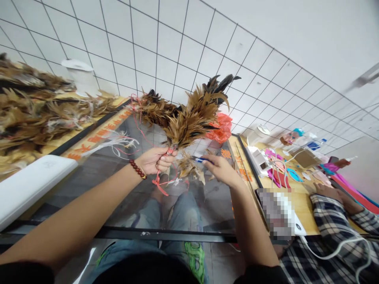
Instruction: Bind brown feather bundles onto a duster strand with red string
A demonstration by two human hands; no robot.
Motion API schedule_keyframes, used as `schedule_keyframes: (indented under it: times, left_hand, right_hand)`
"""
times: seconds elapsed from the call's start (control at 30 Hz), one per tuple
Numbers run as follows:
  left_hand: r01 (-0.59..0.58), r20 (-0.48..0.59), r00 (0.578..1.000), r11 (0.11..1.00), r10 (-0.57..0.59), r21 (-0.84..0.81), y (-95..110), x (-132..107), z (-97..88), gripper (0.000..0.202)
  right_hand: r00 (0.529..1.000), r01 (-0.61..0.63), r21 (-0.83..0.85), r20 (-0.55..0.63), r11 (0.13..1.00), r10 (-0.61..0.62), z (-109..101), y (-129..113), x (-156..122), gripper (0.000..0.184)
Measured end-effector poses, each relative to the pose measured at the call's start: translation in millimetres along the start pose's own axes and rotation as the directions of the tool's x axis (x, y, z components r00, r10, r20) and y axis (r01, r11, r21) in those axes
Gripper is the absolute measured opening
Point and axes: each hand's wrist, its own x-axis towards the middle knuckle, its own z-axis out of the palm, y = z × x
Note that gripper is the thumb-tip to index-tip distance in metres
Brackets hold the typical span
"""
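My left hand [158, 161] is wrapped around the red-bound base of a feather duster [192, 116], whose brown and black feathers fan up and to the right. Red string [160, 183] dangles below that fist. To its right, my right hand [219, 167] has its fingers closed on a small blue tool [201, 159]; its exact kind is too blurred to tell. Loose pale-brown feathers [189, 167] lie on the glass tabletop [118, 197] between the two hands. Behind the duster rests another bunch of brown feathers [156, 108] with red string at its left end.
Heaps of brown feathers [26, 118] and a white cup [78, 75] stand at the left, with a long white box [38, 185] nearer. A red plastic bag [220, 128] sits behind the duster. At right, a co-worker's plaid sleeve [328, 215] rests by a cluttered wooden table [304, 193].
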Motion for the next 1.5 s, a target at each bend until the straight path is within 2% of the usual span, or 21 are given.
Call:
schedule_keyframes:
  times: [0.03,0.1,0.2,0.33,0.4,0.47,0.53,0.63,0.7,0.77,0.83,0.93,1.0,1.03,1.1,1.2,1.27,1.3,1.37,1.43,1.5]
  left_hand:
    - [0.019,0.002,1.0,0.999,-0.019,0.033,-1,1,-0.3,0.022]
    - [0.067,0.004,0.998,0.992,-0.068,0.107,-2,2,-2.2,0.023]
    - [0.091,-0.051,0.995,0.978,-0.083,0.186,-1,3,-8.0,0.026]
    - [0.04,-0.189,0.982,0.975,0.003,0.221,2,5,-18.8,0.028]
    - [0.0,-0.22,0.975,0.981,0.043,0.194,3,6,-23.7,0.028]
    - [-0.037,-0.214,0.975,0.992,0.063,0.123,2,7,-27.6,0.027]
    - [-0.051,-0.171,0.984,0.998,0.055,0.029,1,8,-30.0,0.024]
    - [-0.012,-0.092,0.996,0.998,0.006,-0.06,-1,8,-30.3,0.019]
    - [0.04,-0.057,0.997,0.998,-0.043,-0.058,-1,8,-28.4,0.021]
    - [0.089,-0.02,0.996,0.995,-0.09,-0.035,0,7,-25.3,0.024]
    - [0.123,-0.008,0.992,0.992,-0.123,-0.004,0,7,-21.4,0.029]
    - [0.114,-0.094,0.99,0.99,-0.106,0.08,-2,8,-14.6,0.037]
    - [0.08,-0.176,0.983,0.985,-0.052,0.153,-4,9,-9.3,0.033]
    - [0.054,-0.221,0.975,0.98,-0.01,0.193,-5,10,-6.5,0.031]
    - [0.001,-0.323,0.941,0.953,0.101,0.303,-8,12,-1.0,0.029]
    - [-0.033,-0.429,0.853,0.851,0.297,0.524,-12,14,4.5,0.032]
    - [-0.048,-0.405,0.813,0.743,0.417,0.668,-13,15,5.0,0.032]
    - [-0.054,-0.372,0.796,0.667,0.478,0.743,-13,16,4.4,0.032]
    - [-0.013,-0.292,0.752,0.456,0.591,0.89,-12,15,2.6,0.033]
    - [0.132,-0.226,0.712,0.189,0.665,0.973,-11,13,1.7,0.031]
    - [0.32,-0.184,0.68,-0.061,0.71,0.945,-11,10,2.4,0.025]
  right_hand:
    - [0.998,0.039,0.046,0.052,0.998,-0.041,7,-9,2,0.03]
    - [0.998,0.056,0.113,-0.013,0.992,-0.054,16,-18,14,0.029]
    - [0.932,0.033,0.203,-0.36,0.979,0.043,5,-8,38,0.031]
    - [0.57,0.134,0.24,-0.812,0.961,0.124,-25,21,55,0.046]
    - [0.471,0.141,0.206,-0.874,0.968,0.117,-23,27,53,0.051]
    - [0.502,0.143,0.143,-0.863,0.979,0.052,-3,21,47,0.05]
    - [0.621,0.204,0.061,-0.78,0.977,-0.081,29,8,39,0.047]
    - [0.804,0.358,-0.031,-0.498,0.933,-0.325,74,-11,32,0.044]
    - [0.861,0.382,-0.126,-0.312,0.916,-0.402,87,-12,34,0.043]
    - [0.883,0.298,-0.242,-0.297,0.923,-0.363,80,-1,43,0.043]
    - [0.841,0.116,-0.263,-0.487,0.958,-0.236,56,20,56,0.044]
    - [0.621,-0.111,-0.077,-0.784,0.991,0.009,15,45,67,0.048]
    - [0.535,-0.096,-0.029,-0.844,0.995,0.027,2,46,64,0.048]
    - [0.546,-0.044,-0.054,-0.837,0.998,-0.022,3,41,59,0.047]
    - [0.646,0.111,-0.164,-0.737,0.98,-0.197,18,24,47,0.045]
    - [0.805,0.337,-0.336,-0.381,0.879,-0.454,54,-4,34,0.044]
    - [0.847,0.379,-0.398,-0.215,0.835,-0.486,66,-11,37,0.044]
    - [0.863,0.345,-0.412,-0.214,0.843,-0.458,66,-8,41,0.043]
    - [0.864,0.182,-0.378,-0.379,0.907,-0.332,49,8,55,0.042]
    - [0.763,-0.012,-0.24,-0.629,0.971,-0.146,19,32,68,0.042]
    - [0.585,-0.142,-0.064,-0.81,0.988,0.032,-11,53,74,0.044]
